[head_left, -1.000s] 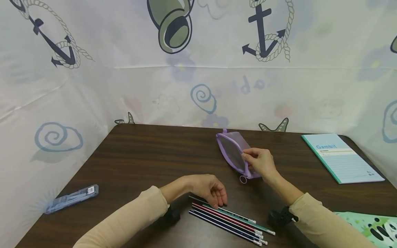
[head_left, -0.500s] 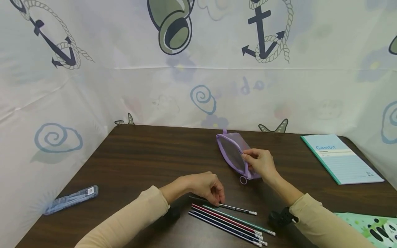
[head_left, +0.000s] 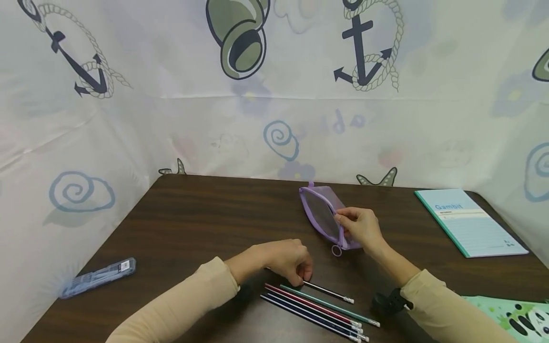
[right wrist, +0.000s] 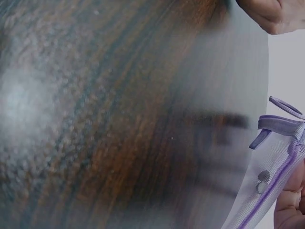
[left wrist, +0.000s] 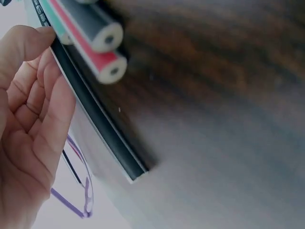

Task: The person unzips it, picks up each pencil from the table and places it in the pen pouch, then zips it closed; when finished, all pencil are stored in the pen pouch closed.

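Note:
In the head view my left hand (head_left: 289,262) pinches a dark pencil (head_left: 328,291) between thumb and fingers, close over the table. The left wrist view shows this black pencil (left wrist: 109,129) running past the thumb, its unsharpened end towards the camera. Just in front of it lie a green pencil (head_left: 330,306), a red pencil (head_left: 315,306) and dark blue striped pencils (head_left: 306,317), roughly side by side. My right hand (head_left: 359,226) holds the near rim of a purple mesh pouch (head_left: 319,212), whose zipped mouth gapes. In the right wrist view the pouch (right wrist: 271,171) hides part of that hand.
A blue translucent case (head_left: 100,277) lies at the table's left edge. On the right are a Gambit notebook (head_left: 472,224) and, nearer, a green panda-print item (head_left: 514,317). A printed white curtain (head_left: 193,124) surrounds the brown table (head_left: 206,205).
My left fingers have closed on the black pencil and drawn it slightly away from the green one. The right hand keeps its hold on the pouch.

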The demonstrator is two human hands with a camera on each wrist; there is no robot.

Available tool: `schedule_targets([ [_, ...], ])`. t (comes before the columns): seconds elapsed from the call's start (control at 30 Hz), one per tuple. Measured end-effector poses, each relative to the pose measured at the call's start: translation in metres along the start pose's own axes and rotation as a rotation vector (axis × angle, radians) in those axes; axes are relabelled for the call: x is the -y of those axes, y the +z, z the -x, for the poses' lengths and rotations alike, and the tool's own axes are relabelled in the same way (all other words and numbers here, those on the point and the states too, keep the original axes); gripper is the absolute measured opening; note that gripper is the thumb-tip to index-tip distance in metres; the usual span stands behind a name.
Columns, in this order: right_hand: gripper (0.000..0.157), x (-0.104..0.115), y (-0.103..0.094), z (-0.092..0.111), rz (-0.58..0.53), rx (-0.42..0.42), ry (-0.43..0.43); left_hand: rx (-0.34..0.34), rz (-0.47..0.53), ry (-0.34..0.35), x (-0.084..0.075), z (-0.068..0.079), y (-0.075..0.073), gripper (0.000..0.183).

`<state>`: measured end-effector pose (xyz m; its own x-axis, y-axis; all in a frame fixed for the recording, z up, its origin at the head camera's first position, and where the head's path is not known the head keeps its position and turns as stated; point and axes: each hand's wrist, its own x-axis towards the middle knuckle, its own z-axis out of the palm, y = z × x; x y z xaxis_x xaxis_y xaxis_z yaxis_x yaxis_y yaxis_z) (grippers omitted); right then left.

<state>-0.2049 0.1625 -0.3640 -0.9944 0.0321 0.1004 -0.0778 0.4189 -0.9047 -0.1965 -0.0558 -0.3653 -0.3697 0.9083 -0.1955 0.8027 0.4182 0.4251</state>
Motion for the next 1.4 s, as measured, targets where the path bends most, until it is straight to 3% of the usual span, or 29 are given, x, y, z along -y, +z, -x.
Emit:
schedule_targets([
  [0.17, 0.023, -0.001, 0.0, 0.001, -0.015, 0.003, 0.003, -0.082, 0.104, -0.049, 0.012, 0.005, -0.011, 0.01],
  [0.33, 0.021, -0.002, -0.001, 0.0, -0.016, -0.005, 0.008, -0.185, 0.265, -0.156, 0.024, 0.012, -0.028, 0.009],
  [0.53, 0.021, -0.004, 0.0, -0.001, -0.002, -0.009, 0.007, -0.184, 0.656, -0.343, 0.035, 0.02, -0.037, 0.007],
  [0.67, 0.022, -0.003, 0.0, -0.001, -0.008, -0.009, 0.01, -0.185, 0.935, -0.447, 0.042, 0.019, -0.036, 0.022],
  [0.77, 0.023, -0.002, 0.0, -0.001, -0.021, -0.008, 0.017, -0.258, 1.148, -0.5, 0.048, 0.013, -0.033, 0.032],
  [0.9, 0.024, -0.001, 0.001, 0.0, -0.034, 0.001, 0.016, -0.389, 1.359, -0.526, 0.05, -0.002, -0.028, 0.035],
  [1.1, 0.023, 0.002, 0.004, 0.001, -0.022, 0.0, -0.002, -0.511, 1.531, -0.551, 0.044, -0.022, -0.026, 0.037],
  [1.4, 0.023, 0.002, 0.007, 0.005, -0.027, 0.029, -0.028, -0.728, 1.634, -0.596, 0.034, -0.043, -0.019, 0.037],
])
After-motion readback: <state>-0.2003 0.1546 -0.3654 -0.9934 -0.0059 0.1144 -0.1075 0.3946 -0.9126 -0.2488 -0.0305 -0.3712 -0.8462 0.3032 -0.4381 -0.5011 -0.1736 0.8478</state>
